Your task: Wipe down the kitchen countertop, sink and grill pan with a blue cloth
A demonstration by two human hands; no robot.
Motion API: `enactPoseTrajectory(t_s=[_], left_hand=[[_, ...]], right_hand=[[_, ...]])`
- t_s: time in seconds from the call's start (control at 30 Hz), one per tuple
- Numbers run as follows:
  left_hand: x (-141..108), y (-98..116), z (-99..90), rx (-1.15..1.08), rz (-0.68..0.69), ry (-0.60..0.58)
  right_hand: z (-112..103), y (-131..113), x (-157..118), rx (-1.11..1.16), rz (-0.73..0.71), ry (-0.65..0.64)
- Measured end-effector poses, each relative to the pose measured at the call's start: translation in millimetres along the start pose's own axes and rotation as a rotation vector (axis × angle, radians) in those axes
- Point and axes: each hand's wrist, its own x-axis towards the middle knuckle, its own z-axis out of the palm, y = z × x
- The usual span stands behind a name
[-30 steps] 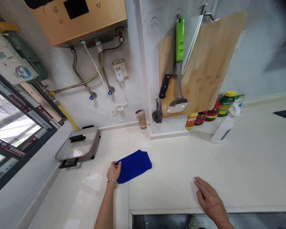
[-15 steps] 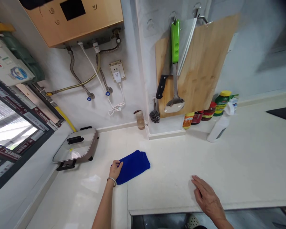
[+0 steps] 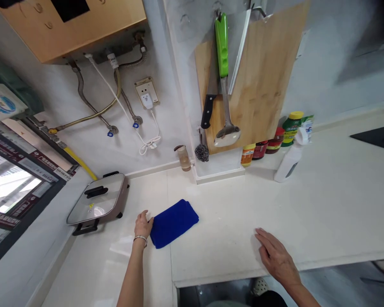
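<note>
- Placing: left hand (image 3: pixel 142 226) sits at near-left edge of blue cloth (image 3: pixel 174 224), thumb at the edge, fingers loosely spread; can't tell if thumb actually grips any fabric.
- Right hand (image 3: pixel 277 256): palm down, fingers extended and close together, nothing in it; can't tell if it touches the counter (image 3: pixel 220 243).
- Cloth lies flat between the hands, right beside the left, well apart from the right.
- Lidded pan (image 3: pixel 97 202) just beyond and left of left hand; spray bottle (image 3: pixel 289 161) beyond right hand.
- Handling judgement: cloth looks soft, likely to ruck up, so take the edge between thumb and fingertips, pull gently, keep it low. Right hand pressing the far edge would probably help against skidding. Left elbow best kept off the pan's handle.
</note>
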Motion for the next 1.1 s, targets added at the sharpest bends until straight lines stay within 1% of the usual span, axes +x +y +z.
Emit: enactPoseTrajectory(t_s=[0.07, 0.13, 0.2, 0.23, 0.27, 0.3, 0.33, 0.43, 0.5, 0.57, 0.6, 0.63, 0.7, 0.77, 0.83, 0.9, 0.97, 1.1], left_hand=[[-13, 16, 23.1, 0.029, 0.079, -0.016], [-32, 33, 56.5, 0.058, 0.162, -0.033], [-50, 48, 89.1, 0.107, 0.202, -0.036], [-57, 52, 101.3, 0.202, 0.214, -0.004], [-61, 55, 109.6, 0.263, 0.232, -0.003], [-61, 55, 113.6, 0.319, 0.245, -0.008], [-59, 55, 113.6, 0.355, 0.256, -0.028], [-41, 54, 99.1, 0.355, 0.254, -0.144], [-26, 59, 90.1, 0.345, 0.201, -0.224], [-14, 71, 91.5, 0.374, 0.106, -0.261], [-10, 79, 96.9, 0.402, 0.049, -0.254], [-7, 87, 104.9, 0.431, -0.003, -0.223], [-3, 103, 125.0, 0.472, -0.068, -0.107], [1, 114, 143.8, 0.476, -0.061, 0.010], [10, 119, 155.8, 0.465, -0.010, 0.071], [23, 121, 160.4, 0.452, 0.039, 0.069], [40, 121, 160.7, 0.441, 0.078, 0.046], [73, 128, 161.2, 0.416, 0.118, 0.031]], right_hand=[[-1, -1, 1, 0.003, 0.005, 0.008], [-2, -3, 2, 0.000, 0.015, 0.010], [-3, -5, 4, -0.005, 0.014, 0.008], [-4, -6, 5, -0.008, 0.010, 0.005], [-5, -6, 5, -0.011, 0.005, 0.002], [-5, -7, 6, -0.015, 0.002, -0.001], [-6, -7, 6, -0.020, 0.001, -0.006], [-6, -7, 5, -0.030, 0.012, -0.015], [-6, -7, 5, -0.026, 0.018, -0.024], [-7, -8, 5, -0.016, 0.022, -0.038], [-8, -8, 5, -0.011, 0.025, -0.047], [-8, -9, 5, -0.006, 0.030, -0.054], [-10, -10, 7, 0.001, 0.045, -0.064], [-11, -11, 8, 0.007, 0.062, -0.077], [-12, -12, 8, 0.011, 0.075, -0.096], [-13, -12, 8, 0.013, 0.087, -0.119], [-14, -11, 7, 0.009, 0.093, -0.138], [-14, -7, 4, -0.005, 0.084, -0.153]])
